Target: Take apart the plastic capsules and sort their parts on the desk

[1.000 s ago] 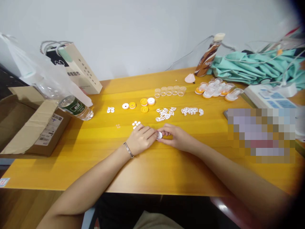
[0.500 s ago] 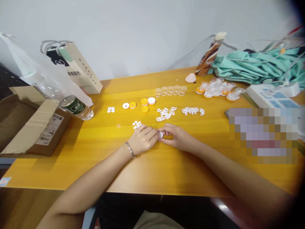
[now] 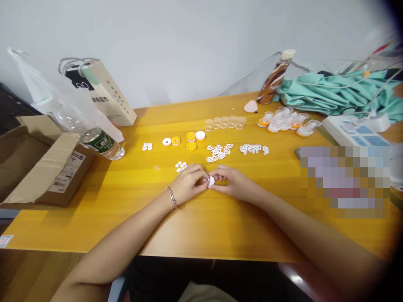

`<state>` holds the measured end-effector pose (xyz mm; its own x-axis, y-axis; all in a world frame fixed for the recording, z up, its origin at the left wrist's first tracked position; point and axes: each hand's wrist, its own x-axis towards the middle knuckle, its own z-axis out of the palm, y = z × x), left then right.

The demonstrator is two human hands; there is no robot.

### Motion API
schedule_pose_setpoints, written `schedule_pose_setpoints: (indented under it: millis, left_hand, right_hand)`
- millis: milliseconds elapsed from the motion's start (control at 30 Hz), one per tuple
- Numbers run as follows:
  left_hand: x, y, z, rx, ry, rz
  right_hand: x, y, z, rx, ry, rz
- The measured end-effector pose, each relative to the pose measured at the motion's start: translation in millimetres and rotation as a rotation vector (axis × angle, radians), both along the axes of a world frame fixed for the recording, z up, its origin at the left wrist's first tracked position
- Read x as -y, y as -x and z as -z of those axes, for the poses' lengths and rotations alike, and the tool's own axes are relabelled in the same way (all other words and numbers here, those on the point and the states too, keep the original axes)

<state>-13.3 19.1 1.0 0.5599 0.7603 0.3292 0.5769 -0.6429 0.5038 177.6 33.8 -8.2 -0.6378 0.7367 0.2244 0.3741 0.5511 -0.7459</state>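
1. Through the head camera I am seeing the right hand (image 3: 234, 183) at frame centre, its grip pinching a small white rounded plastic piece (image 3: 212, 181).
2. The left hand (image 3: 188, 181) is facing it, its grip pinching the piece's left edge.
3. Just above, small white round discs (image 3: 180, 165) and white openwork plastic parts (image 3: 217, 153) are lying on the yellow wooden counter (image 3: 176, 228).

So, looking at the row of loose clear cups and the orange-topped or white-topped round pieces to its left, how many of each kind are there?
Clear cups: 5
Orange-topped round pieces: 3
White-topped round pieces: 2
Total: 10
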Motion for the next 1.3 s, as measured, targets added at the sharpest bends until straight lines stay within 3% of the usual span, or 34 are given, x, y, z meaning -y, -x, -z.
schedule_pose_setpoints:
  millis: [133, 400, 1300]
  left_hand:
    - [2.6, -3.8, -0.9, 0.017, 0.092, -0.065]
    - [4.8, -7.9, -0.6, 0.063, 0.111, -0.107]
    - [8.5, -6.9, -3.0, 0.078, 0.092, -0.077]
  right_hand:
    - [-0.2, -0.7, -0.4, -0.007, -0.007, -0.018]
    - [-1.1, 0.1, -1.1, 0.003, 0.006, -0.004]
    - [0.0, -0.1, -2.5, 0.000, 0.023, -0.014]
